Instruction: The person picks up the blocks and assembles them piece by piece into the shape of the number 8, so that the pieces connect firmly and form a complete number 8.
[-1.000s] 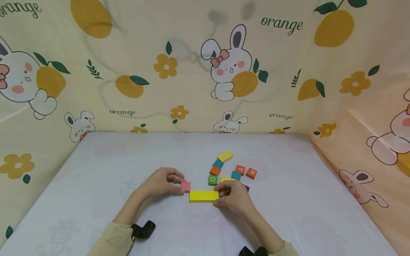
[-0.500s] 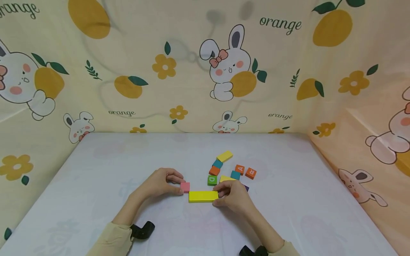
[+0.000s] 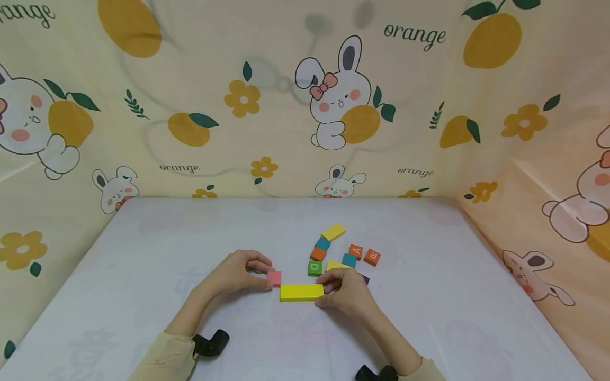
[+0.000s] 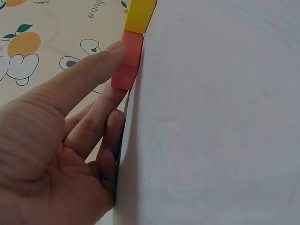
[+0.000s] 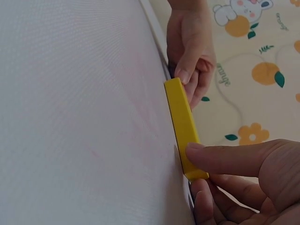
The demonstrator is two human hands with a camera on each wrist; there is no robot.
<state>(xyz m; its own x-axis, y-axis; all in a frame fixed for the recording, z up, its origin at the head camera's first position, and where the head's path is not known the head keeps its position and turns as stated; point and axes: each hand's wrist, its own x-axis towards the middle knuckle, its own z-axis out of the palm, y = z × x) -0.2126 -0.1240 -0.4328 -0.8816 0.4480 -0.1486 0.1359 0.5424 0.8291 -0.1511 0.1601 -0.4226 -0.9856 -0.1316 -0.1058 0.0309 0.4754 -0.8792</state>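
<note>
My left hand (image 3: 238, 274) pinches a small pink block (image 3: 274, 279) between thumb and fingers on the white table. In the left wrist view, the thumb presses one face of the pink block (image 4: 129, 61). A long yellow block (image 3: 300, 292) lies crosswise just right of it, their ends close together. Its right end is gripped by my right hand (image 3: 350, 292), thumb on the near side and fingers behind. The right wrist view shows the yellow block (image 5: 179, 112) with the thumb over its near end; the pink block is hidden there.
Behind the hands, a green letter block (image 3: 315, 268), an orange block (image 3: 318, 254), a blue block (image 3: 322, 243) and a yellow block (image 3: 333, 232) form a curved row. More lettered blocks, including an orange one (image 3: 372, 257), lie to its right. A purple block (image 3: 366, 280) is partly behind my right hand.
</note>
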